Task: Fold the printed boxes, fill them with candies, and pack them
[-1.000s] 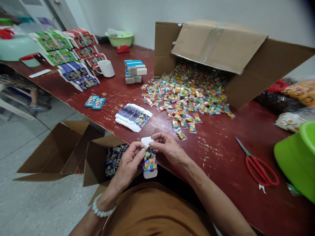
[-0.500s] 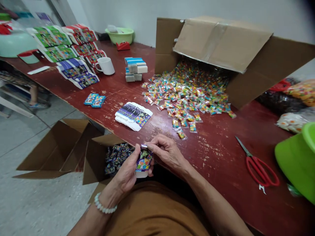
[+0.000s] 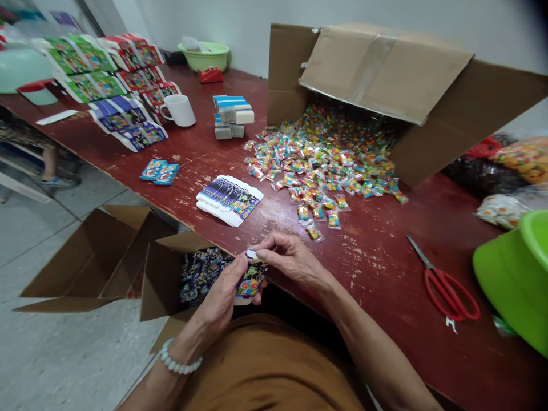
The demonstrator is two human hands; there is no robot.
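Observation:
My left hand [image 3: 223, 292] is wrapped round a small purple printed candy box [image 3: 249, 285], fingers behind it and thumb on its front near the top. At the box's upper end, my right hand [image 3: 291, 258] is closed, its thumb and fingers pinching the white top flap. The box is held upright over the table's front edge, slightly tilted, and its inside does not show. Just beyond my hands lies a fanned stack of flat purple boxes [image 3: 231, 200]. Wrapped candies [image 3: 314, 231] in clear packets lie behind my right hand.
A big cardboard carton [image 3: 385, 74] spills candies onto the red table [image 3: 363, 285]. Red-handled scissors [image 3: 449, 294] and a green tub [image 3: 514, 279] are at right. A white mug [image 3: 178, 111] stands at left. Below, an open carton [image 3: 160, 279] holds dark-purple packs.
The top flap shows more white under my right thumb, and the box has tilted a little in my left hand. The whole view has shifted slightly.

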